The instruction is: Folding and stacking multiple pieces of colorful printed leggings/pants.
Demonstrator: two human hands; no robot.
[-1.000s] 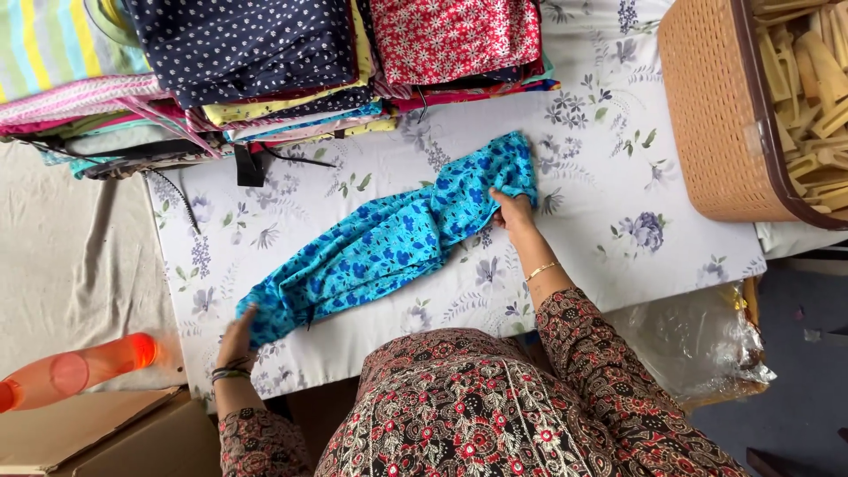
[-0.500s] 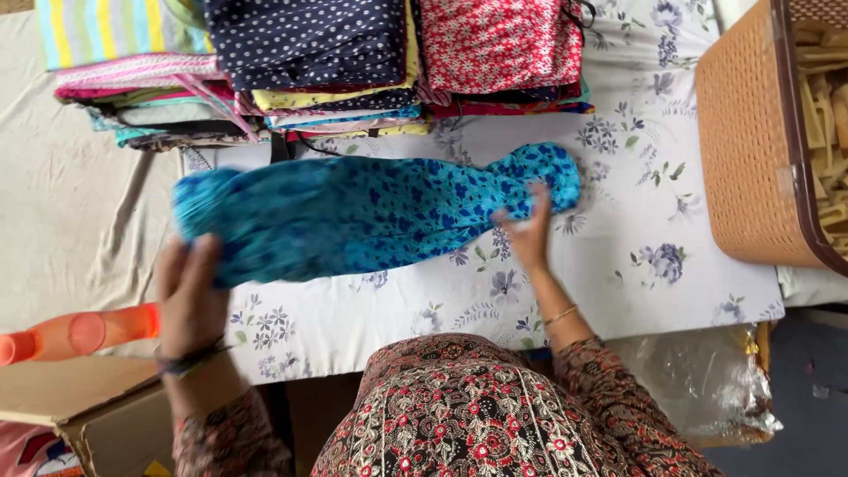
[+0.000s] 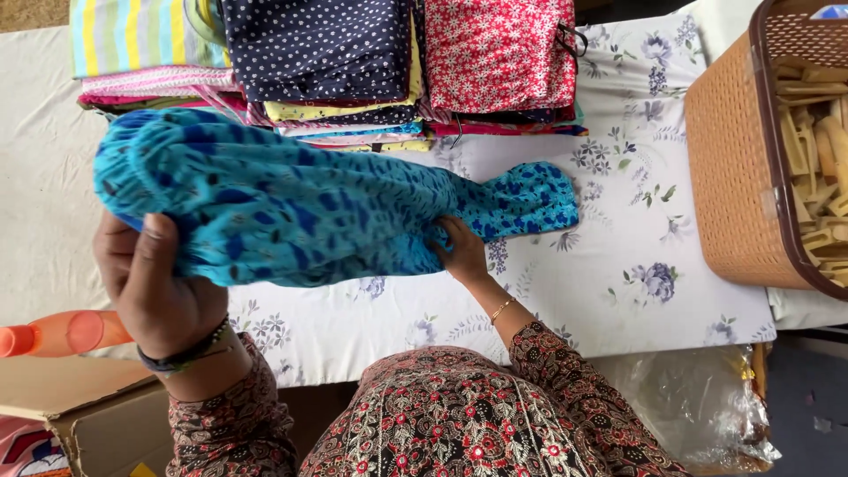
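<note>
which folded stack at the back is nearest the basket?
The red floral stack, rightmost of the three; the navy dotted stack and striped stack sit further left of the basket.

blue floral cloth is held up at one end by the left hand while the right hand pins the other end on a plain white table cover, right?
Not quite. The head view shows the table cover is white with a floral print, not plain. The rest holds: the left hand lifts one end of the blue floral cloth, and the right hand presses the other end down.

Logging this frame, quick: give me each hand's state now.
Left hand: closed, gripping the blue patterned garment, lifted end.
Right hand: fingers bent, on the garment's middle; grasp cannot be told.
</note>
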